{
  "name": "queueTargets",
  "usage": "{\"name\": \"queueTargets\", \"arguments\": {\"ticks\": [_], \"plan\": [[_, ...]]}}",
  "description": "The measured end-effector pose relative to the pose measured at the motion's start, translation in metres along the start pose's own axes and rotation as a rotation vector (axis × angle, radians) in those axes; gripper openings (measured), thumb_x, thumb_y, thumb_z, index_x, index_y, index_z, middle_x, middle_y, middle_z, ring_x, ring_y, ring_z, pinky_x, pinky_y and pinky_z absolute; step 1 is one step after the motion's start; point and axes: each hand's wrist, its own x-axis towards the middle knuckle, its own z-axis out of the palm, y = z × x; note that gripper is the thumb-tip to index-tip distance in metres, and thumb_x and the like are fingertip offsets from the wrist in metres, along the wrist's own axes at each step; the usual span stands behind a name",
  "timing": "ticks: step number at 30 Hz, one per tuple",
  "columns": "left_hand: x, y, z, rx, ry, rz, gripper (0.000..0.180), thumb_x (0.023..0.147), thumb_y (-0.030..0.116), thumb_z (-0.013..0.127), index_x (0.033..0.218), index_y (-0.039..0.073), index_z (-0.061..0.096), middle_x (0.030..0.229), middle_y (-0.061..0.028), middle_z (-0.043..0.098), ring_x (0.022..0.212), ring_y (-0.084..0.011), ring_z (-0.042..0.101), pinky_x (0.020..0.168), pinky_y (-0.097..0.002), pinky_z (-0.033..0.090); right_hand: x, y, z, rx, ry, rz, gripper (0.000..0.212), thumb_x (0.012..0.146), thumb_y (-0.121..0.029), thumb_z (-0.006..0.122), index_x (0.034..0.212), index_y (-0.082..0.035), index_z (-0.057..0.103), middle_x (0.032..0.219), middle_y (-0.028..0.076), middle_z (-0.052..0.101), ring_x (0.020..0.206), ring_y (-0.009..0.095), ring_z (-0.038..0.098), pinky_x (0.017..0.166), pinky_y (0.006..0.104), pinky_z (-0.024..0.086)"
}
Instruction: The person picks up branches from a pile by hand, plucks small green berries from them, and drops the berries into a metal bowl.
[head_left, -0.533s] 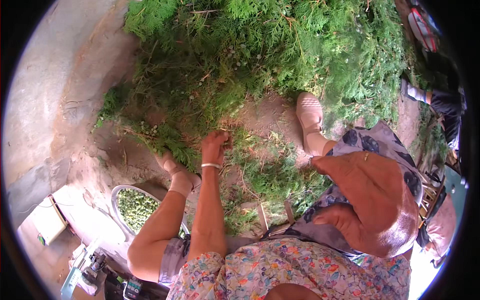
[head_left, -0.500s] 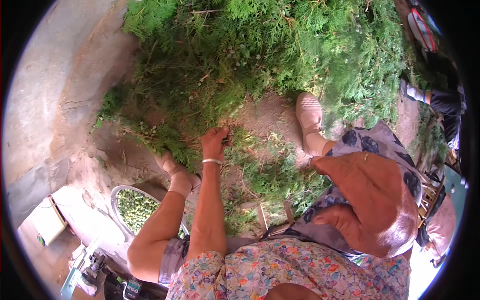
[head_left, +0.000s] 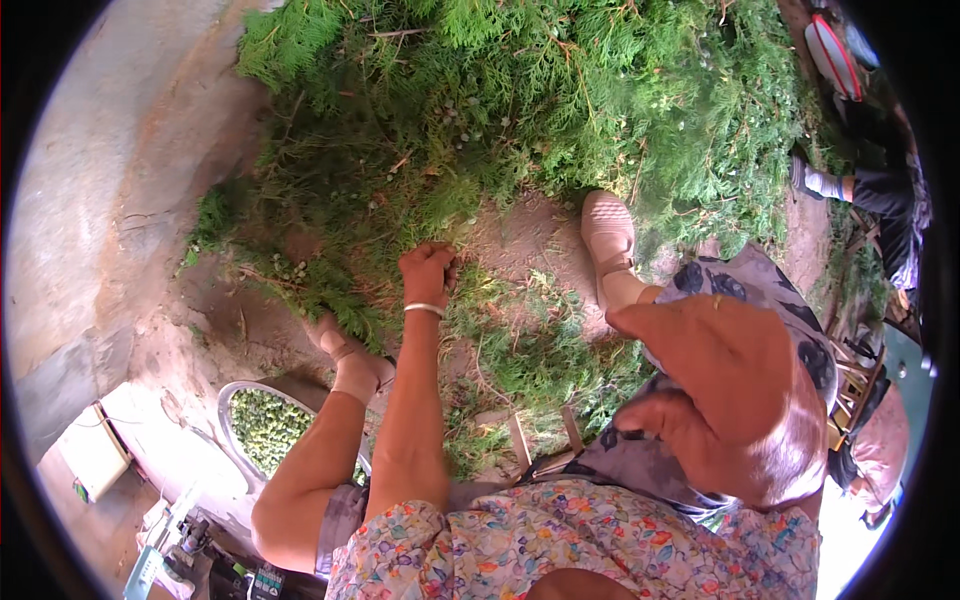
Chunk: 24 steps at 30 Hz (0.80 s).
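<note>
The heap of cut evergreen branches (head_left: 520, 110) lay on the bare dirt ground (head_left: 530, 235), feathery scale-like green foliage with small pale berries scattered through it and brown twigs showing here and there. The right hand (head_left: 428, 272), a pale bangle (head_left: 424, 309) at its wrist, was clenched on a sprig at the heap's near edge. The left hand (head_left: 332, 335) reached into the foliage just beside it, fingers buried, so its grip could not be told. A metal bowl (head_left: 232, 412) of green pickings sat by the left elbow, partly hidden behind the forearm. A beige shoe (head_left: 606, 228) rested near the heap.
</note>
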Motion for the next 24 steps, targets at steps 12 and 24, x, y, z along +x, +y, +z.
{"name": "queueTargets", "arguments": {"ticks": [12, 24], "plan": [[-0.168, 0.158, 0.037, -0.045, -0.465, 0.106, 0.006, 0.075, 0.004, 0.061, 0.075, -0.002, 0.061, 0.06, -0.0051, 0.056, 0.046, -0.0089, 0.047, 0.039, -0.0205, 0.033, 0.019, 0.007, 0.028, -0.085, 0.307, -0.299, 0.019, 0.068, 0.0, 0.066, 0.087, -0.001, 0.062, 0.07, 0.013, 0.058, 0.062, 0.033, 0.059, 0.053, 0.0412, 0.046], [-0.233, 0.192, 0.031, -0.174, -0.58, 0.027, 0.012, 0.083, 0.012, 0.058, 0.081, 0.0, 0.057, 0.063, -0.0034, 0.054, 0.048, -0.0091, 0.047, 0.038, -0.0226, 0.032, 0.027, 0.001, 0.026, 0.31, 0.125, -0.276, 0.008, 0.071, -0.002, 0.062, 0.079, 0.001, 0.064, 0.067, 0.012, 0.06, 0.062, 0.021, 0.059, 0.058, 0.0339, 0.047]]}}
